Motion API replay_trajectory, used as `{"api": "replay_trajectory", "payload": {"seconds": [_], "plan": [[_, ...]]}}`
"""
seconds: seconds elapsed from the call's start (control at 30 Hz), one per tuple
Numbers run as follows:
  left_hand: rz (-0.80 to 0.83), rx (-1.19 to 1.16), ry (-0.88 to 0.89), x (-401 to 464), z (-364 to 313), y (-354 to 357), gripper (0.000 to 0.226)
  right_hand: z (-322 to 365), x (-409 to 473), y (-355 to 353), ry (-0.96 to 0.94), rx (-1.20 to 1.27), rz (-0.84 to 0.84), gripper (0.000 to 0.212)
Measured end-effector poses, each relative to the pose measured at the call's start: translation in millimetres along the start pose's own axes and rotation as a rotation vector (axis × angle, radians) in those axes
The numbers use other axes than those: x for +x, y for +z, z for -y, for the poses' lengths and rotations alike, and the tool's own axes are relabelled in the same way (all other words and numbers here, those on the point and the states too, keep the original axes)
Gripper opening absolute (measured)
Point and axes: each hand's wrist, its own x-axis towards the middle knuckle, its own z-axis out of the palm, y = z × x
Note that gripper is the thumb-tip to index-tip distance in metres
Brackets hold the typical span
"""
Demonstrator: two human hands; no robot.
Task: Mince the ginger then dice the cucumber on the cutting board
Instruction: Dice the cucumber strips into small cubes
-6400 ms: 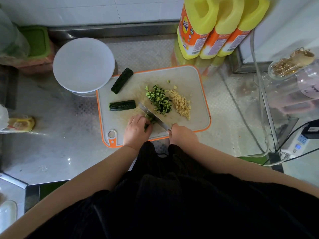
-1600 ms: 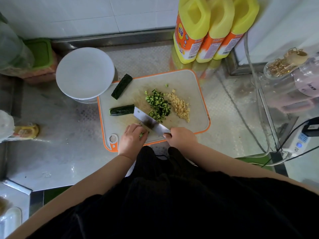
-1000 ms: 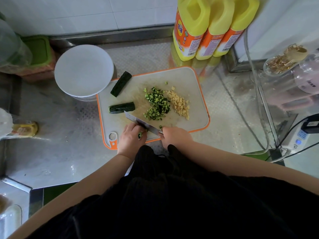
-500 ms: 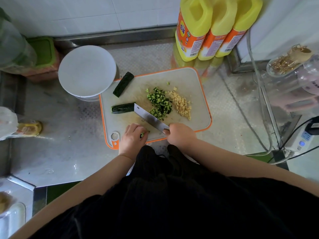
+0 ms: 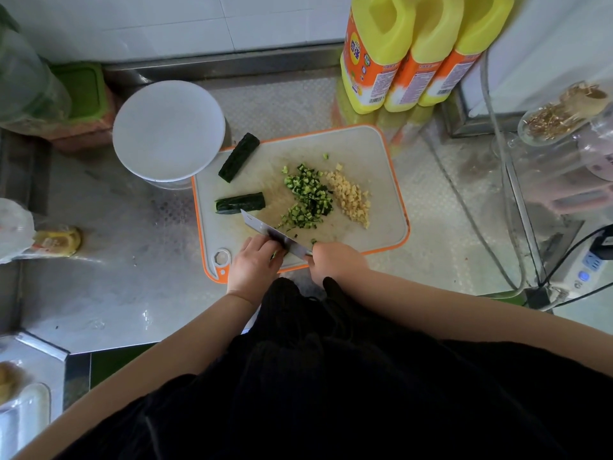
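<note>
Right hand (image 5: 335, 260) is closed round the handle of the knife (image 5: 275, 234); handle itself hidden by the hand. Left hand (image 5: 253, 263) is curled on a small green cucumber piece (image 5: 274, 255) at the near board edge, knuckles touching the blade's side.

Compared with half a second ago: blade, then laid flatter with its tip touching the cucumber chunk (image 5: 239, 203), is now seen edge-down and nearer the hands, tip just apart from that chunk. Piles not shifted.

On the board (image 5: 371, 151): diced cucumber (image 5: 306, 197) at centre, minced ginger (image 5: 351, 197) touching its right side, a second chunk (image 5: 238, 157) overhanging the far left corner beside the white lid (image 5: 168, 129).

Bare board is noted right of the ginger and along the far edge. Yellow bottles (image 5: 408, 51) stand just beyond the far right corner. Steel counter (image 5: 132, 260) is open to the left.
</note>
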Motion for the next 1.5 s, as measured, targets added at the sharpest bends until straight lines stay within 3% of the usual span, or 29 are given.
{"api": "replay_trajectory", "payload": {"seconds": [0.4, 0.97, 1.27, 1.5], "plan": [[-0.065, 0.036, 0.05, -1.3, 3.5, 1.2, 0.022, -12.7, 9.3, -0.7, 0.052, 0.137, -0.027, 0.041], [-0.042, -0.003, 0.013, -6.6, -1.1, -0.7, 0.023, 1.9, 0.6, 1.2, -0.002, 0.042, 0.041, 0.032], [-0.045, 0.006, 0.002, -9.4, 0.1, -1.1, 0.024, 10.0, 10.3, 9.8, 0.029, 0.002, -0.03, 0.023], [-0.037, 0.035, 0.005, -10.5, 0.0, -2.5, 0.022, -1.0, 14.4, 0.3, 0.054, 0.131, 0.008, 0.036]]}}
